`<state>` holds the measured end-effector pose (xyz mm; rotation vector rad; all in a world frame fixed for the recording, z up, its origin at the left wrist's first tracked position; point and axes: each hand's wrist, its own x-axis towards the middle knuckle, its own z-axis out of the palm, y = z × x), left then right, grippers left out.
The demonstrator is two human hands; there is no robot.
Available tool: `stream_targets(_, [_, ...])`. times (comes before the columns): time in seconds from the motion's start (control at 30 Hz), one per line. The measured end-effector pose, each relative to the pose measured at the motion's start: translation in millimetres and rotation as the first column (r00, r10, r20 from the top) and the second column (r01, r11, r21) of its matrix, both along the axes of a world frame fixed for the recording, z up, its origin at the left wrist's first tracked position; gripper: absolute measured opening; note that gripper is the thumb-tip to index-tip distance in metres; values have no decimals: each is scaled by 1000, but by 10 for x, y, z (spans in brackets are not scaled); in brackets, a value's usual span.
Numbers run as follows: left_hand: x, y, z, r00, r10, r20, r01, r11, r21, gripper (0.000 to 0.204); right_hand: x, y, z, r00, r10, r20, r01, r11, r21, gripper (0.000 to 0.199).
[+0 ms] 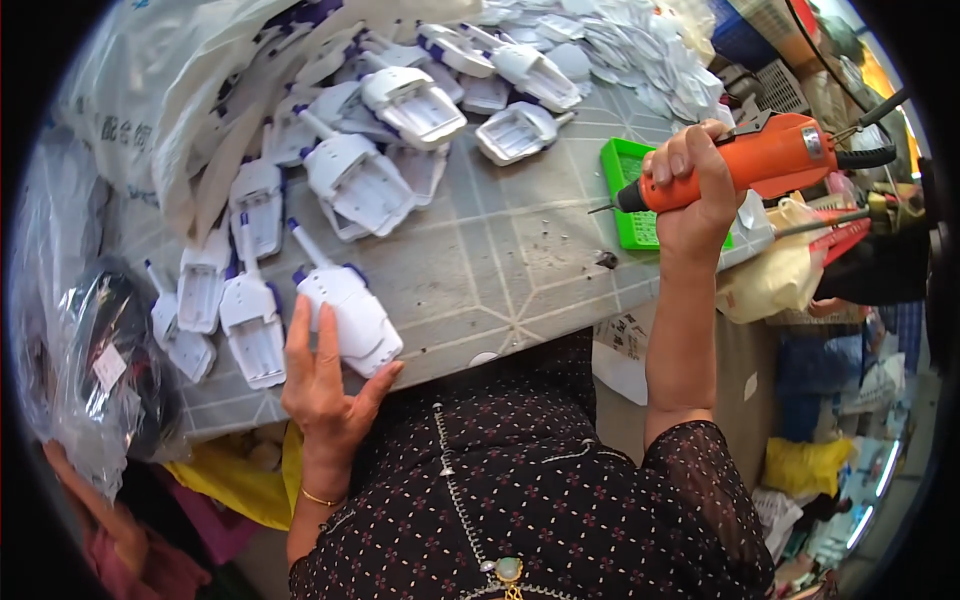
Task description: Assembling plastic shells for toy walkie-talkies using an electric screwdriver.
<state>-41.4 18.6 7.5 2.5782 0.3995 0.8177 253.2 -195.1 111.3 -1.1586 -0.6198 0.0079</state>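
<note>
At a grey table with pale lines: holding a white casing near the front edge between thumb and fingertips of the part-curled left hand; gripping an orange power screwdriver in the closed right hand, partly blocking sight of a green tray. Farther out: crowded open-faced casings, a translucent plastic bag, heaped white pieces.

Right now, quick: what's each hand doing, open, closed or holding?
Left hand: open, spread against the white plastic casing at the near edge of the table.
Right hand: closed, holding the orange power screwdriver.
</note>
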Motion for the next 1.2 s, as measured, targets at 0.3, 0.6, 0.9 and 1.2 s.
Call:
stream_targets(0.3, [47,-9,-56,1000,12,8,-12,1000,17,81,137,-109,-197,997,-65,-48,66,997,31,14])
stream_targets(0.6, [58,-8,-82,1000,17,6,-17,999,28,79,6,159,-372,998,29,-59,-32,998,-49,15])
stream_targets(0.9, [54,14,-87,1000,23,4,-23,999,42,80,10,248,-451,998,31,-53,-34,997,-63,15])
stream_targets(1.2, [32,32,-88,1000,27,-12,-26,998,53,82,4,294,-443,999,37,-37,-39,998,-50,14])
